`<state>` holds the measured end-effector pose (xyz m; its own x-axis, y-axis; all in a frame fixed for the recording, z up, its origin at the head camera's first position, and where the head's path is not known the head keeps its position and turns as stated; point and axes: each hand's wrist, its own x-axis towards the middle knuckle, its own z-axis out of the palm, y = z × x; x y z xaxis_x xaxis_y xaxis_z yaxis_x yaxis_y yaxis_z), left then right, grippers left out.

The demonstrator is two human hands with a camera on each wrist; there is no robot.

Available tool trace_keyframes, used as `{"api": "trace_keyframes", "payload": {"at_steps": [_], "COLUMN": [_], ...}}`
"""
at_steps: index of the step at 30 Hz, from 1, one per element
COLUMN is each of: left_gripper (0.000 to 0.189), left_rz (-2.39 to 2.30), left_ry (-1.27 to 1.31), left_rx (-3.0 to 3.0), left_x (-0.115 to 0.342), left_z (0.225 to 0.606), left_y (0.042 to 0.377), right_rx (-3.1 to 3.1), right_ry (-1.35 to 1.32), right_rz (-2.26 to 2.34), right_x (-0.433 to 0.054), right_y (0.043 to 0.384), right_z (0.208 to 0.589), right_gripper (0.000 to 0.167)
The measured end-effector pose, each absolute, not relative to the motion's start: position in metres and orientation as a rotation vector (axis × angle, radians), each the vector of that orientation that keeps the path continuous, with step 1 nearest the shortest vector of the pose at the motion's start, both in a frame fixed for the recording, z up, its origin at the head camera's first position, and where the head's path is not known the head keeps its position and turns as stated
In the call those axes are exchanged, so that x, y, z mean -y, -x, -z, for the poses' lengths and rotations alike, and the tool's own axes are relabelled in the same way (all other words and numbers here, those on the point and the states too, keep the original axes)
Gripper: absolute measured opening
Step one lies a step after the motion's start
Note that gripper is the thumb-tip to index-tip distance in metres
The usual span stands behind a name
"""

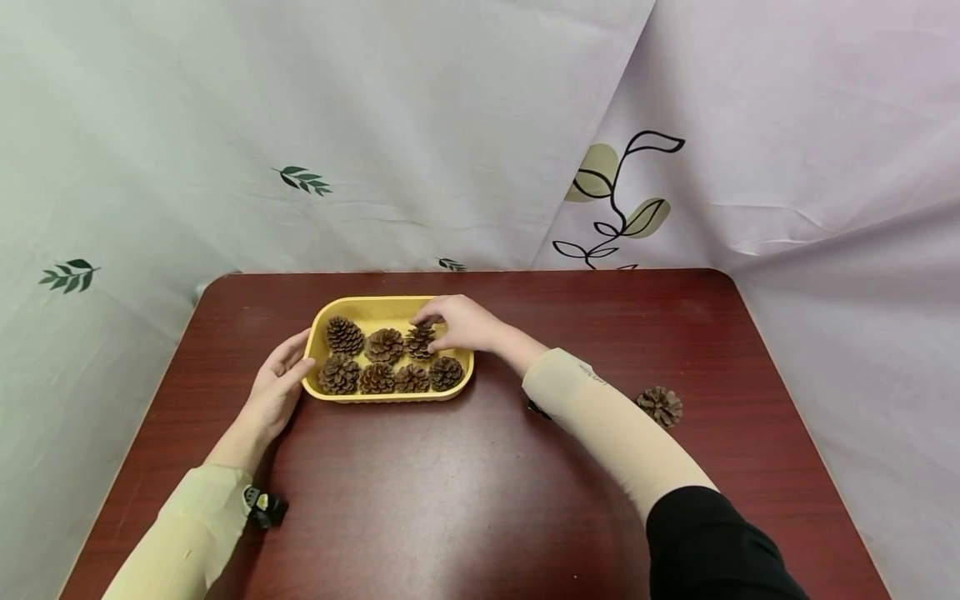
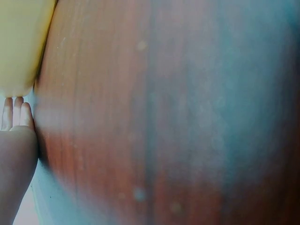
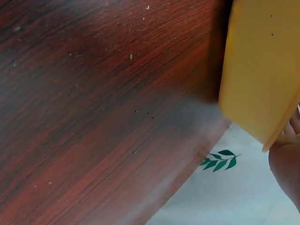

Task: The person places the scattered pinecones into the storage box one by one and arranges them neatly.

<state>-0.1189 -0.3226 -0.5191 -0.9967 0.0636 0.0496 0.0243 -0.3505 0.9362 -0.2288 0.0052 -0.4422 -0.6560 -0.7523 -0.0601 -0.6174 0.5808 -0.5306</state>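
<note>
A yellow tray (image 1: 397, 398) on the table holds several brown pine cones, in a front row and a back row. My right hand (image 1: 463, 323) reaches over its right end and holds a pine cone (image 1: 418, 342) between thumb and fingers, at the right of the back row. In the right wrist view, the tray wall (image 3: 258, 70) hides most of that hand. My left hand (image 1: 277, 383) touches the tray's left end with fingers extended and thumb at the rim. In the left wrist view its straight fingers (image 2: 18, 115) meet the tray wall (image 2: 21, 47).
One more pine cone (image 1: 660, 407) lies on the dark red wooden table (image 1: 420, 492) at the right, partly behind the right forearm. A pale cloth (image 1: 405, 125) with leaf prints hangs behind the table's back edge.
</note>
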Motion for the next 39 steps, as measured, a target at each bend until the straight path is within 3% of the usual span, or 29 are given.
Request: {"api": "trace_keyframes", "payload": {"at_steps": [25,39], "left_gripper": [0.048,0.048], "left_rz": [-2.539,-2.562], "left_ry": [-0.117,-0.128], "left_rx": [-1.795,-1.77], "left_x": [0.323,0.323], "left_z": [0.52,0.519], "left_y": [0.117,0.119], "right_rx": [-2.573,-2.581], "right_ry": [1.183,1.192], "right_rz": [0.597,0.626], "right_x": [0.013,0.013], "right_y": [0.222,0.222], "right_z": [0.447,0.448], "right_gripper": [0.053,0.043]}}
